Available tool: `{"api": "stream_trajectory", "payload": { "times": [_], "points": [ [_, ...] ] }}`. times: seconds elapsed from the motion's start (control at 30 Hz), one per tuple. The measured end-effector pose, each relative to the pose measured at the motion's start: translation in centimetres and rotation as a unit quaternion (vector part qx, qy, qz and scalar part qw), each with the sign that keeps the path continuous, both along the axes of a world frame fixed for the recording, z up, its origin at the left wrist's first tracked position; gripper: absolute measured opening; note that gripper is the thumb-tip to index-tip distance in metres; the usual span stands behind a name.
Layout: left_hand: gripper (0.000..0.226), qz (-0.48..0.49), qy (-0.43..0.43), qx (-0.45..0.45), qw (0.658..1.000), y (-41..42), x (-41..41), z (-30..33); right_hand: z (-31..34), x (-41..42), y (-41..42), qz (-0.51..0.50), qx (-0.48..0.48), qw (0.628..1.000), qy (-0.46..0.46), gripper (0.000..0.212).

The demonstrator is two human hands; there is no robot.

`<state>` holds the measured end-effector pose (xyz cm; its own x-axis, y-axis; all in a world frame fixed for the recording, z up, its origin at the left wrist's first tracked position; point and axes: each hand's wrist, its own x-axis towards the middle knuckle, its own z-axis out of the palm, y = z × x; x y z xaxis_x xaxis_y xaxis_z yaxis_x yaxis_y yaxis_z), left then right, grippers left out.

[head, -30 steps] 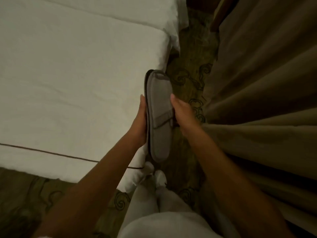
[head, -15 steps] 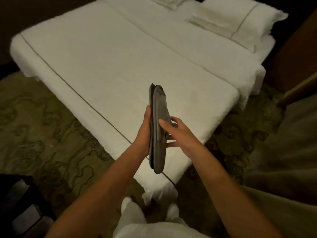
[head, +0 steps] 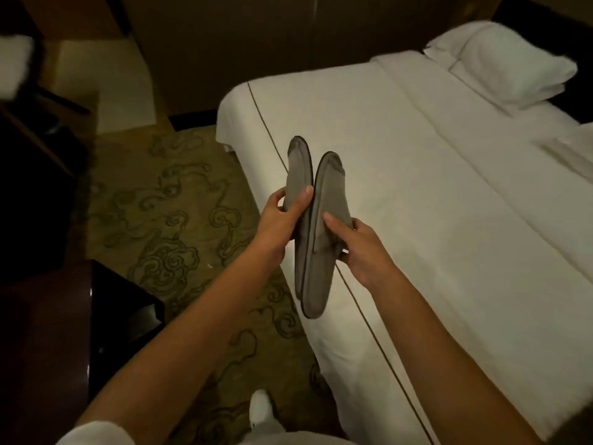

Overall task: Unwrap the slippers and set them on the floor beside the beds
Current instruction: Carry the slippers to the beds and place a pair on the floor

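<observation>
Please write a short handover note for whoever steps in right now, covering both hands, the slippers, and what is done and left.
Left hand: grips the left flat grey fabric slipper near its middle.
Right hand: grips the right flat grey fabric slipper, thumb on top.
Both slippers are held in the air over the edge of the white bed, fanned apart at the far ends and overlapping at the near ends. No wrapper shows on them.
Done: they appear unwrapped.
Left: lower the pair onto the patterned green carpet beside the bed.
</observation>
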<state>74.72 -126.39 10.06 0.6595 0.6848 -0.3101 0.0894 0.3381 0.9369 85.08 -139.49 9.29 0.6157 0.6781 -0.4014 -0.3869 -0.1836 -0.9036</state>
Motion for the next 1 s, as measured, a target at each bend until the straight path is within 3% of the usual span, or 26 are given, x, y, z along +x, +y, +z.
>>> {"api": "stream_trajectory", "payload": {
  "times": [0.2,0.33,0.4,0.53,0.67,0.8,0.87,1.0],
  "points": [
    [0.081,0.069,0.004,0.052,0.996,15.3,0.4,0.6,1.7,4.5,13.6,-0.056,0.114,0.991,0.032,0.048],
    [0.027,0.102,-0.009,0.017,0.995,22.7,3.9,-0.2,0.4,8.6,22.1,-0.06,0.122,0.989,0.051,0.034],
    [0.016,0.134,0.001,0.0,0.991,27.5,5.8,0.0,-0.7,11.2,26.9,-0.068,0.144,0.983,0.09,0.031],
    [0.02,0.161,0.023,-0.031,0.986,37.4,8.1,1.3,-1.0,15.8,37.1,-0.03,0.155,0.969,0.193,0.041],
    [0.018,0.175,0.028,-0.006,0.984,46.1,10.3,2.3,0.2,18.7,46.6,0.029,0.115,0.969,0.216,0.041],
    [0.069,0.179,0.015,0.092,0.979,54.9,12.7,1.1,0.8,21.5,56.5,0.051,0.107,0.967,0.227,0.031],
    [0.079,0.161,0.019,0.152,0.975,59.0,14.1,0.5,0.8,22.8,61.4,0.068,0.093,0.972,0.205,0.033],
    [0.061,0.119,0.023,0.24,0.963,69.9,17.5,-0.9,-0.3,25.7,72.1,0.067,0.095,0.978,0.173,0.04]
  ]
}}
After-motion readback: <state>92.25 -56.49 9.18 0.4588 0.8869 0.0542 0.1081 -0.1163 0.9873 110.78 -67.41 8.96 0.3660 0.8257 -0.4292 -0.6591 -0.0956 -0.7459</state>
